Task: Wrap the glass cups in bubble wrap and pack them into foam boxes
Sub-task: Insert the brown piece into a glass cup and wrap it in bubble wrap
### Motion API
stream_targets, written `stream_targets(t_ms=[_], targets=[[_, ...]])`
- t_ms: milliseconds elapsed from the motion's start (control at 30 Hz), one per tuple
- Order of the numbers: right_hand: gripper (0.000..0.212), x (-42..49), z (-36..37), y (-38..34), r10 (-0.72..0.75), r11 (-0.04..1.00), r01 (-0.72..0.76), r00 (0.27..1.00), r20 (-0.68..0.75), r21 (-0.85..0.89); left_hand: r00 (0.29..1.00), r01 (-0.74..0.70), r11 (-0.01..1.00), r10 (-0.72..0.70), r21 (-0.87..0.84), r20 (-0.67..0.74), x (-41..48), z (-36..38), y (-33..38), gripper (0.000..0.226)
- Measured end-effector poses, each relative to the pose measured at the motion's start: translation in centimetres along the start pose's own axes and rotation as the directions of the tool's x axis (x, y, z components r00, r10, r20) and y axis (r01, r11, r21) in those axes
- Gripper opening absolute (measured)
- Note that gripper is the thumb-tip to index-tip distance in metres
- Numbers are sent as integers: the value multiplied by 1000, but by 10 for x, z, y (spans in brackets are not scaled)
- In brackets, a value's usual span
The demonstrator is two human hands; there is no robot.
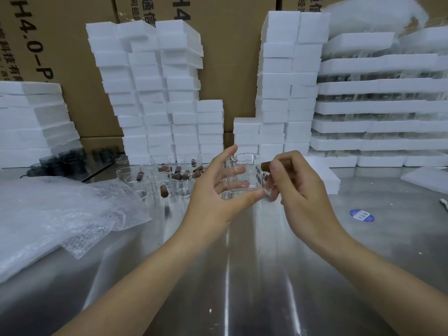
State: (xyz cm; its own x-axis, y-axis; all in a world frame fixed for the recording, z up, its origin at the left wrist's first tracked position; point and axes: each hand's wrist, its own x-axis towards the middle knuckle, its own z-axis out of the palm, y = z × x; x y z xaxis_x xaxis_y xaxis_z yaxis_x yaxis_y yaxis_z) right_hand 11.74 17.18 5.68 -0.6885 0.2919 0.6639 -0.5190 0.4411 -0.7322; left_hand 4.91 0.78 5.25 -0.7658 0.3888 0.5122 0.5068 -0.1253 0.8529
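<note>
Holding a clear glass cup (pixel 246 159) just above the steel bench (pixel 242 263), we had our L grip (pixel 215 197) curled round it, thumb at its base. R grip (pixel 298 190) pinched a brown cork (pixel 266 165) beside the rim. Bubble wrap (pixel 48 214) lay far left; foam boxes (pixel 157 93) stacked behind.

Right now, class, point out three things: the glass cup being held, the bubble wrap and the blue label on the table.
glass cup (pixel 252 174): head view, its clear side wall.
bubble wrap (pixel 72 209): head view, top sheet of the pile.
blue label (pixel 362 215): head view, its middle.
</note>
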Motion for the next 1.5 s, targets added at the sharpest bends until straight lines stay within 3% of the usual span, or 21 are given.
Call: stream_targets(t_ms=[67,267,400,567,700,833,933,1067,1233,1367,1500], targets=[[18,-1,1,3,1,998,1,1000,22,-64,1000,-10,1000,10,1,-1,0,1,-1,92],[47,-1,1,7,22,997,-16,997,71,-78,1000,-3,999,2,-40,-23,1,1,-1,92],[45,-2,0,7,23,1000,-23,989,149,1,999,32,988,-32,-149,8,2,2,-2,85],[58,-4,-4,4,-78,991,100,973,218,-89,991,111,960,-87,-257,105,3,2,2,89],[63,-2,-4,4,-124,980,147,977,172,-134,973,164,938,-102,-304,209,4,-3,2,96],[54,0,-3,7,-169,970,183,981,96,-161,965,174,949,-110,-265,239,5,-3,-3,94],[60,3,-5,11,-208,953,214,977,49,-216,987,103,967,-70,-234,144,7,-6,-5,84],[67,6,-10,15,-328,863,336,941,88,-377,995,-85,996,84,6,48,10,-9,-9,76],[68,8,-12,18,-431,766,444,891,141,-465,985,-166,970,171,178,-17,8,-9,-13,72],[69,8,-13,19,-388,791,412,909,149,-453,989,-134,973,142,185,-29,11,-12,-11,65],[69,6,-11,23,-213,891,261,963,165,-372,999,-45,998,45,51,12,14,-13,-12,65]])
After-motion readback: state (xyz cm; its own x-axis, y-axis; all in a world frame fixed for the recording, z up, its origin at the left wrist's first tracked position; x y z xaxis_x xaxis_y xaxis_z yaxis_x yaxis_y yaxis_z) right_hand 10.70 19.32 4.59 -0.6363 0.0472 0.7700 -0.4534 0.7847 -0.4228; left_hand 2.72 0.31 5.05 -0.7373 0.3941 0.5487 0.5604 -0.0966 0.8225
